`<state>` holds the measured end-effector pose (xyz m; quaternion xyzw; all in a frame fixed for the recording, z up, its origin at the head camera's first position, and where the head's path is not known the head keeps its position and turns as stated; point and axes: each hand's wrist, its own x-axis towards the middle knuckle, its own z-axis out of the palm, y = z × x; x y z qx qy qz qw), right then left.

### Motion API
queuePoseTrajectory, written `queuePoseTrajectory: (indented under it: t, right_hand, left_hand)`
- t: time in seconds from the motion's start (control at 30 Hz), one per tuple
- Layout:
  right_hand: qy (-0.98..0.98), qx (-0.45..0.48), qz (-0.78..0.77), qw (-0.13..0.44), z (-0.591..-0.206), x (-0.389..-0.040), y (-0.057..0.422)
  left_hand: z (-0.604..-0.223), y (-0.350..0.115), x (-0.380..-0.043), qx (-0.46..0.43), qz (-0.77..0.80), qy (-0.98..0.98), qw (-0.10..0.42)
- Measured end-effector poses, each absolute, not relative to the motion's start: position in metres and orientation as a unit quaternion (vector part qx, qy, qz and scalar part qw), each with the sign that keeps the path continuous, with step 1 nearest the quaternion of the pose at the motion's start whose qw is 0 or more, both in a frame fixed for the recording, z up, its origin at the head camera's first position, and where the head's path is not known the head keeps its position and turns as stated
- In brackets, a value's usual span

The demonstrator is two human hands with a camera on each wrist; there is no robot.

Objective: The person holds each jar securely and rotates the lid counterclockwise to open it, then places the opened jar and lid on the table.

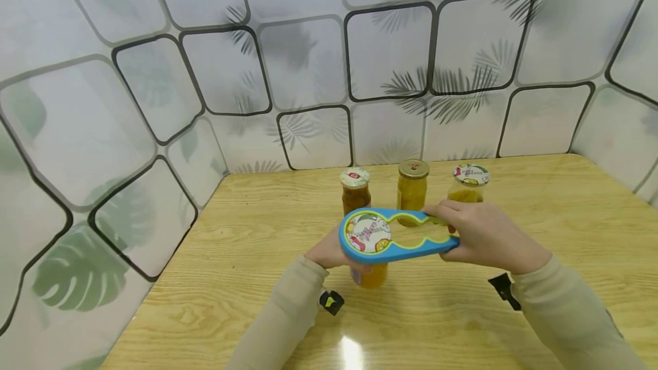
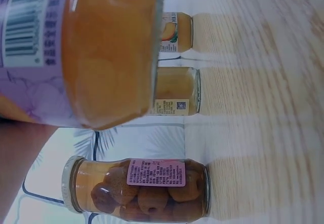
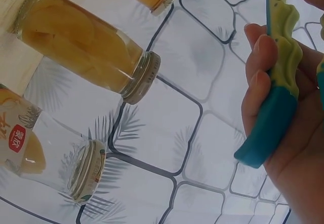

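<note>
Two beige sleeves [image 1: 288, 307] lead to our two hands. With our left hand [image 1: 329, 250] we hold one glass jar [image 1: 372, 277], fingers wrapped round its body, above the wooden tabletop [image 1: 247, 244]. Its contents are orange, its label [image 2: 38, 79] purple with a barcode, its lid [image 1: 369, 233] white with fruit print. One jar opener [image 1: 406, 252], blue with a scalloped lime-green lining, encircles this lid. Our right hand [image 1: 488, 238] is clamped on the opener's handle end; the two handles stand apart. Behind, we count three jars, well separated: one brown-fruit jar [image 1: 356, 196], one gold-lidded jar [image 1: 413, 190], one print-lidded jar [image 1: 466, 193]. Farthest, we see one leaf-patterned backdrop [image 1: 308, 56].
</note>
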<state>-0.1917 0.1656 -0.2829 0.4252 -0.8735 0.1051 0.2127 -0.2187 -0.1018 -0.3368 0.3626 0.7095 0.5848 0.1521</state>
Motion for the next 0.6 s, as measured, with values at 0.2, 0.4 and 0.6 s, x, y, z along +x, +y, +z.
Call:
queuePoseTrajectory:
  t: [0.2,0.4,0.6]
  right_hand:
    - [-0.877,0.421,0.127,0.192,-0.2831,-0.1909,0.1647]
    - [-0.879,0.415,0.135,0.192,-0.2834,-0.1907,0.1635]
    - [-0.870,0.422,0.136,0.214,-0.2849,-0.1926,0.1637]
  left_hand:
    - [-0.3374,-0.1017,-0.2203,0.398,0.593,0.683,0.153]
    - [-0.3339,-0.0996,-0.2177,0.389,0.600,0.683,0.150]
    - [-0.3318,-0.0970,-0.2163,0.375,0.609,0.684,0.144]
